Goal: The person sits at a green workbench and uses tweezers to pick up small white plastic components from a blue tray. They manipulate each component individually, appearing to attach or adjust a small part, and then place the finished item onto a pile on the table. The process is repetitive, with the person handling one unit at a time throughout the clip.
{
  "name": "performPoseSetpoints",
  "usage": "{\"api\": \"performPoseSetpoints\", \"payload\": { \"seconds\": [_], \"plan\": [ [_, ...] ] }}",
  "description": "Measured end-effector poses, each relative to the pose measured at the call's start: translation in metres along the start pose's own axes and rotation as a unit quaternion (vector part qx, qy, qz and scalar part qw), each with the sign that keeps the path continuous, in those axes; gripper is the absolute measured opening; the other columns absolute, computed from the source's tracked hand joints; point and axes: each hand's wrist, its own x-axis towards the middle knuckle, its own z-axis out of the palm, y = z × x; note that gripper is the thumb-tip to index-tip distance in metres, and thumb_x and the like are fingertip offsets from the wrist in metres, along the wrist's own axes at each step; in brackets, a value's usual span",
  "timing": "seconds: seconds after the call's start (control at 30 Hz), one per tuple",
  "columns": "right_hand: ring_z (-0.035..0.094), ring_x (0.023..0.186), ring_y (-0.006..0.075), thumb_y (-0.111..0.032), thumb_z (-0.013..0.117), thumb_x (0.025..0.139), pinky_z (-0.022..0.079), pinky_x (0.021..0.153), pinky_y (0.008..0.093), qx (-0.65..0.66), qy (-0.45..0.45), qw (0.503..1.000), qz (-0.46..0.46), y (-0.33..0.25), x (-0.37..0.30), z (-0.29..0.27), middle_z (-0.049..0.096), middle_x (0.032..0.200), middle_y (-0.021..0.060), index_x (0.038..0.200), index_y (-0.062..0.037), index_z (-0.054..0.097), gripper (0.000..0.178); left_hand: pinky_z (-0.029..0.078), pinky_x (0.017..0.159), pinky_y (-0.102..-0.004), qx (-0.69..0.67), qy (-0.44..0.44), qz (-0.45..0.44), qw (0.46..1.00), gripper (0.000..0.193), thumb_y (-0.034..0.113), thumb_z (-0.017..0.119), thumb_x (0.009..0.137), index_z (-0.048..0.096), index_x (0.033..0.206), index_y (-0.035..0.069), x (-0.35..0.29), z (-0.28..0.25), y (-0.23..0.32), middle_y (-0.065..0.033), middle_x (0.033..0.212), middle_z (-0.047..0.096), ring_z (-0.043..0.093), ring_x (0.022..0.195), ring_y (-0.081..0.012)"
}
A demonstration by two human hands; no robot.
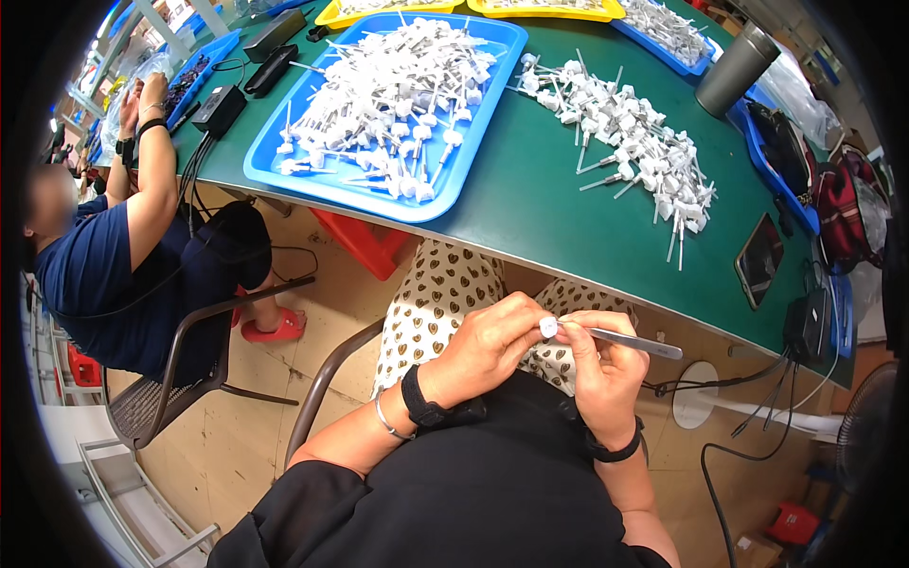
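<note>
Above my lap, my left hand point(494, 343) is closed on a small white plastic part point(548, 327) with a round head. My right hand point(606, 364) grips metal tweezers point(636, 342), whose tips meet the part; the back end sticks out to the right. My fingers hide most of the part. On the table ahead, a blue tray point(437, 207) carries a heap of similar white parts point(383, 90) with thin stems. To its right, a loose pile of white parts point(634, 133) lies on the green tabletop point(530, 204).
A phone point(759, 260), a grey metal flask point(739, 69) and a blue tray holding a bag point(778, 156) occupy the right side. Black adapters point(220, 110) with cables lie at left. Yellow trays point(549, 9) stand at the back. A co-worker point(104, 227) sits at left.
</note>
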Motion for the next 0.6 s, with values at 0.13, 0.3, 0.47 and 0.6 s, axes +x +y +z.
{"api": "performPoseSetpoints", "payload": {
  "seconds": [0.13, 0.3, 0.47, 0.6],
  "plan": [
    [0.071, 0.080, 0.0132, -0.001, 0.068, 0.096, 0.058, 0.070, 0.0257, 0.001, -0.030, 0.998, 0.051, -0.008, 0.003, -0.006, 0.073, 0.092, 0.0099, 0.100, 0.0026, 0.065, 0.006, 0.055, 0.071, -0.0336, -0.016, -0.014, 0.007, 1.000, 0.017, -0.003, 0.068, 0.092, 0.069, 0.108, 0.000, 0.000, 0.000, -0.002, -0.0104, 0.094, 0.067, 0.067, 0.082, -0.0236],
    [0.070, 0.084, 0.0133, 0.000, 0.070, 0.094, 0.057, 0.074, 0.0253, 0.070, 0.043, 0.996, 0.035, -0.008, -0.004, -0.003, 0.072, 0.101, 0.0117, 0.103, 0.0024, 0.065, 0.010, 0.055, 0.067, -0.0290, -0.079, -0.022, -0.032, 0.996, 0.015, 0.000, 0.064, 0.096, 0.069, 0.110, -0.002, 0.001, -0.002, -0.001, -0.0094, 0.096, 0.065, 0.067, 0.079, -0.0173],
    [0.070, 0.088, 0.0155, 0.002, 0.069, 0.095, 0.057, 0.078, 0.0256, 0.094, 0.057, 0.994, 0.000, -0.009, 0.001, -0.011, 0.071, 0.104, 0.0133, 0.108, 0.0041, 0.061, 0.016, 0.055, 0.067, -0.0266, -0.127, -0.029, -0.077, 0.988, 0.017, 0.002, 0.061, 0.100, 0.070, 0.114, -0.002, 0.004, -0.007, 0.007, -0.0076, 0.097, 0.065, 0.066, 0.076, -0.0126],
    [0.071, 0.089, 0.0178, 0.002, 0.068, 0.095, 0.058, 0.079, 0.0269, 0.118, 0.053, 0.992, 0.001, -0.014, 0.002, -0.014, 0.070, 0.105, 0.0152, 0.109, 0.0048, 0.059, 0.016, 0.055, 0.066, -0.0257, -0.144, -0.026, -0.081, 0.986, 0.019, 0.003, 0.062, 0.100, 0.070, 0.115, -0.004, 0.006, -0.016, 0.019, -0.0077, 0.096, 0.066, 0.067, 0.076, -0.0121]
  ]
}}
